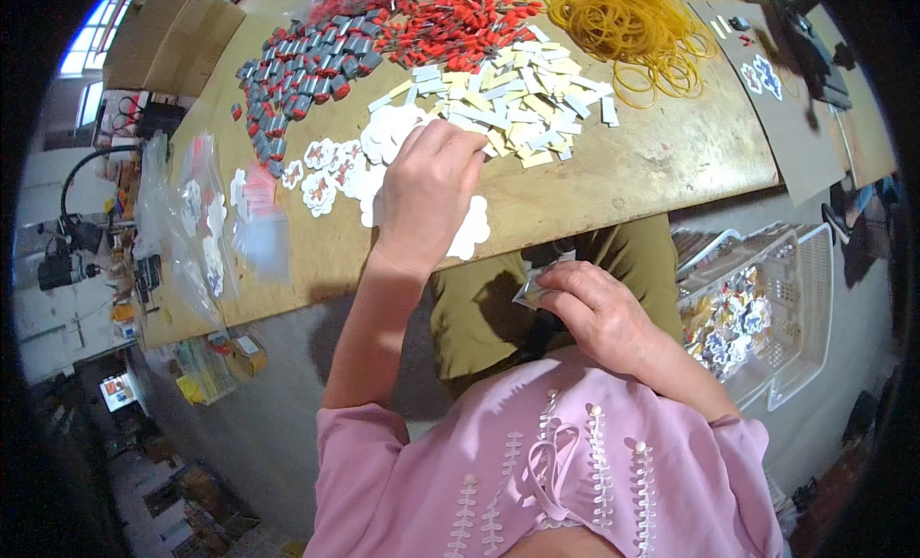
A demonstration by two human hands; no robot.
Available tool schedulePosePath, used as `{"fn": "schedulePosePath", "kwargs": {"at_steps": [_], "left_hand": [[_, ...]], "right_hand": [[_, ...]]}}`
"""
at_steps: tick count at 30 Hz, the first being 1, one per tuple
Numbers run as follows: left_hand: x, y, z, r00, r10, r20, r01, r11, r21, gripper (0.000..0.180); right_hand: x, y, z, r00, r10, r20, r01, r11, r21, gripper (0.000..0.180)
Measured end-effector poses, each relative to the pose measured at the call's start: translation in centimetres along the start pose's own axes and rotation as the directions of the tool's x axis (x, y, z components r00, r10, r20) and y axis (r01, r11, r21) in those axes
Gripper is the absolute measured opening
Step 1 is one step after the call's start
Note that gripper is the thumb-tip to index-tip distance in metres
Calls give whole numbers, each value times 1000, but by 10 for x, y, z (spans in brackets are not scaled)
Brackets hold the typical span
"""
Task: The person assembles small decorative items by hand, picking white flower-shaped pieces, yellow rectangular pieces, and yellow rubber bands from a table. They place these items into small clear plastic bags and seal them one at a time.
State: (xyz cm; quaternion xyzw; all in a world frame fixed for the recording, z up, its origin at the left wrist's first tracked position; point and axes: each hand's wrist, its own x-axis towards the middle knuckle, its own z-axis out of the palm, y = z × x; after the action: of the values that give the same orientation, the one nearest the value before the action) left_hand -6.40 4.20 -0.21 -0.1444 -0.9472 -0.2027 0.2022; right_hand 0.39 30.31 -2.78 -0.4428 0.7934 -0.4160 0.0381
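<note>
My left hand (pixel 428 189) reaches over the table with its fingers pinched together at the edge of a heap of pale yellow and white strips (pixel 532 103). Whatever its fingertips grip is hidden. White scalloped cutouts (pixel 388 133) lie under and around it, and some smaller ones beside them carry a printed red figure (pixel 331 174). Above my lap, my right hand (pixel 602 313) is closed on a small clear plastic bag (pixel 529 293); its contents cannot be made out.
Grey-and-red small parts (pixel 311 64), red pieces with metal tips (pixel 455 26) and yellow rubber bands (pixel 628 26) are heaped along the far side. Clear bags (pixel 261 227) lie at the table's left. A white plastic basket (pixel 800 299) of filled packets stands at right, below the table edge.
</note>
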Motion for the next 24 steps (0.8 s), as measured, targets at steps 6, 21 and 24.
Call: {"fn": "schedulePosePath", "kwargs": {"at_steps": [6,21,24], "left_hand": [[3,2,0,962,-264,67,272,940,-208,8],[-32,57,-35,864,-440,246,469,522,-713,13],[-50,77,-40,946,-282,158,321,752,-576,17]], "right_hand": [[-2,4,-2,999,-16,-49,17,1000,24,23],[25,-8,-22,982,-16,-189,37,994,105,24],[32,-12,-23,982,-30,-184,48,994,96,27]]}}
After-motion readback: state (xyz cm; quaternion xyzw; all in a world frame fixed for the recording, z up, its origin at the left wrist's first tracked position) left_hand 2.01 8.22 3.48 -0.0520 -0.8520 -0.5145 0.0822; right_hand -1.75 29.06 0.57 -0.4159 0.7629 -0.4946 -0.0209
